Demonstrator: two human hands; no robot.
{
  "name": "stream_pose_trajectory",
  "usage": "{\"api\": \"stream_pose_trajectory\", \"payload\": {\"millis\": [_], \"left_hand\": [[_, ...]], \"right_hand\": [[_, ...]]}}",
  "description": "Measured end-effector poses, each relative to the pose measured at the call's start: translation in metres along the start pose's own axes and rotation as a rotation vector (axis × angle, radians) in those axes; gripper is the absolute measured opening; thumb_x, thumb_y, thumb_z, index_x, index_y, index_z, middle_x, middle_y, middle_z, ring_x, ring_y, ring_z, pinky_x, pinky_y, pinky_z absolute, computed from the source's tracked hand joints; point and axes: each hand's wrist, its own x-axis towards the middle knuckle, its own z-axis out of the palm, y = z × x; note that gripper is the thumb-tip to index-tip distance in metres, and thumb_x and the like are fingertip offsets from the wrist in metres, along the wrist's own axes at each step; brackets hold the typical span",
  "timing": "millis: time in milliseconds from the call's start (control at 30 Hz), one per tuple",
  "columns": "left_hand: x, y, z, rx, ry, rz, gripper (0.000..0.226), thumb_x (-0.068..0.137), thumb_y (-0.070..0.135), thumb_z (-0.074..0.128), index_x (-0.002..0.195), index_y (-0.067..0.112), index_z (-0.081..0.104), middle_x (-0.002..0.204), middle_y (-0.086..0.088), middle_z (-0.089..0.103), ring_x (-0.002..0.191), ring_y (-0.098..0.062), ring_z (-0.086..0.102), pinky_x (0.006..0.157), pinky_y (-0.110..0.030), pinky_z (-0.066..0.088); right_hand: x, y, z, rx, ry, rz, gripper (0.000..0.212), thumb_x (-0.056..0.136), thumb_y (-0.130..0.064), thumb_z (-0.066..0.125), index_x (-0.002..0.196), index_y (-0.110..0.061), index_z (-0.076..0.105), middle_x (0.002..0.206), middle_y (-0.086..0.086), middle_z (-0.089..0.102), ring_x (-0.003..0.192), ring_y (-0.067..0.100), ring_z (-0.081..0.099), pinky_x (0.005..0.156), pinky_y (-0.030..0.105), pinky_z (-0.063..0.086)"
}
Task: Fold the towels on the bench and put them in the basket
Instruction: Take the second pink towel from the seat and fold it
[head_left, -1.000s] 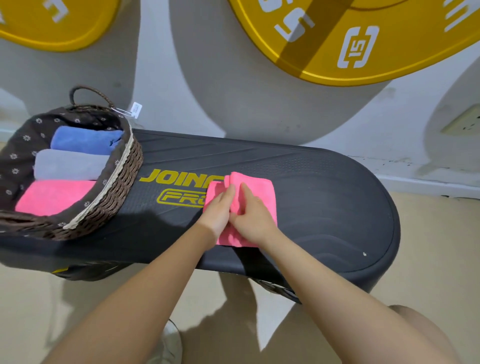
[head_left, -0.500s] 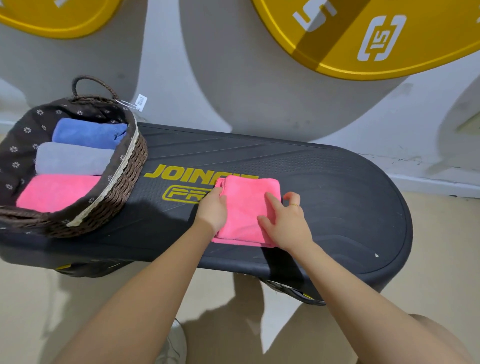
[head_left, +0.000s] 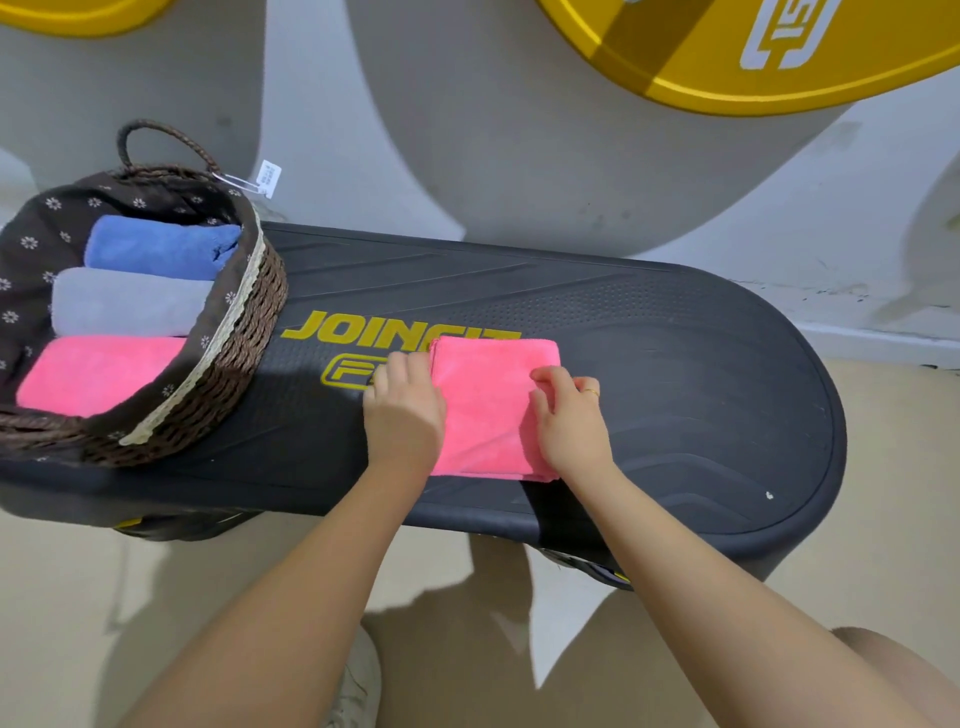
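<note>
A pink towel (head_left: 485, 410), folded into a flat rectangle, lies on the black counter (head_left: 675, 374) between the left hand (head_left: 405, 410) and the right hand (head_left: 569, 415), both of which touch its side edges. A brown wicker basket (head_left: 244, 332) stands well left of the left hand; folded blue (head_left: 156, 247), grey (head_left: 124, 301) and pink (head_left: 93, 371) towels are laid inside it, side by side.

bench (head_left: 649, 374) top: yellow "JOINFIT", last letters cut by pink towel (head_left: 488, 405); boxed word below starts "F", rest covered. Yellow plate (head_left: 779, 67): white boxed "15", probably. Basket tag (head_left: 269, 177) unreadable.
</note>
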Motion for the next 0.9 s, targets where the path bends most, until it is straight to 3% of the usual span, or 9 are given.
{"api": "stream_pose_trajectory", "payload": {"millis": [67,133,200,367,433,567,700,800,900], "left_hand": [[0.007,0.011,-0.007,-0.043,-0.053,0.231,0.01,0.081,0.015,0.053,0.087,0.009,0.059,0.086,-0.012,0.058,0.081,-0.032,0.059,0.07,-0.037,0.047],[0.014,0.025,-0.015,-0.117,-0.315,0.401,0.021,0.093,0.023,0.045,0.103,0.011,0.059,0.108,-0.008,0.056,0.107,-0.028,0.051,0.091,-0.037,0.038],[0.016,0.031,-0.016,-0.025,-0.46,0.482,0.033,0.093,0.033,0.048,0.122,0.018,0.053,0.126,-0.002,0.046,0.123,-0.021,0.039,0.101,-0.033,0.029],[0.006,0.033,-0.009,0.027,-0.527,0.494,0.069,0.086,0.054,0.051,0.145,0.028,0.025,0.157,0.001,0.009,0.144,-0.016,0.008,0.115,-0.031,0.009],[0.003,0.037,-0.004,-0.001,-0.537,0.473,0.079,0.084,0.057,0.052,0.148,0.026,0.016,0.158,0.001,-0.004,0.146,-0.015,-0.003,0.117,-0.03,0.001],[0.005,0.038,0.003,-0.014,-0.58,0.448,0.097,0.08,0.059,0.055,0.15,0.019,0.001,0.158,0.001,-0.012,0.146,-0.014,-0.011,0.116,-0.027,-0.007],[0.011,0.033,-0.001,0.038,-0.647,0.468,0.112,0.073,0.065,0.059,0.149,0.016,-0.008,0.157,0.001,-0.016,0.145,-0.013,-0.013,0.117,-0.029,-0.005],[0.013,0.034,-0.002,0.077,-0.68,0.476,0.113,0.074,0.065,0.058,0.149,0.016,-0.011,0.156,0.001,-0.019,0.145,-0.014,-0.015,0.117,-0.031,-0.005],[0.01,0.034,-0.001,0.084,-0.669,0.466,0.112,0.074,0.064,0.058,0.149,0.016,-0.011,0.156,0.0,-0.02,0.145,-0.015,-0.015,0.117,-0.031,-0.005]], "right_hand": [[-0.003,0.002,0.003,0.019,-0.013,0.007,0.053,0.093,-0.016,0.046,0.143,-0.02,0.027,0.132,0.016,0.033,0.111,0.038,0.049,0.092,0.039,0.04],[-0.005,0.001,0.005,0.015,-0.027,0.018,0.073,0.088,-0.017,0.056,0.146,-0.015,0.013,0.133,0.018,0.036,0.118,0.038,0.044,0.094,0.041,0.039],[-0.004,0.001,0.003,-0.024,-0.069,0.013,0.078,0.084,-0.017,0.06,0.145,-0.01,0.013,0.128,0.02,0.046,0.116,0.038,0.048,0.087,0.039,0.041],[0.017,0.005,-0.034,-0.223,-0.141,0.029,0.057,0.082,-0.014,0.059,0.132,-0.005,0.033,0.123,0.021,0.055,0.114,0.037,0.052,0.086,0.036,0.042],[0.022,0.014,-0.047,-0.237,-0.166,0.086,0.057,0.081,-0.018,0.062,0.13,-0.006,0.037,0.124,0.019,0.054,0.115,0.035,0.051,0.086,0.035,0.041],[0.023,0.025,-0.055,-0.119,-0.187,0.108,0.044,0.087,-0.035,0.059,0.118,-0.006,0.051,0.115,0.012,0.06,0.107,0.031,0.055,0.084,0.035,0.042],[0.021,0.02,-0.054,-0.088,-0.226,0.065,0.044,0.094,-0.034,0.049,0.129,-0.008,0.043,0.126,0.014,0.056,0.115,0.032,0.052,0.09,0.035,0.039],[0.018,0.011,-0.054,-0.017,-0.258,0.043,0.051,0.09,-0.023,0.055,0.136,-0.012,0.037,0.131,0.013,0.054,0.116,0.03,0.051,0.09,0.031,0.039],[0.006,-0.005,-0.052,-0.019,-0.149,-0.033,0.065,0.082,-0.018,0.061,0.14,-0.016,0.033,0.133,0.011,0.052,0.12,0.03,0.05,0.09,0.031,0.04]]}}
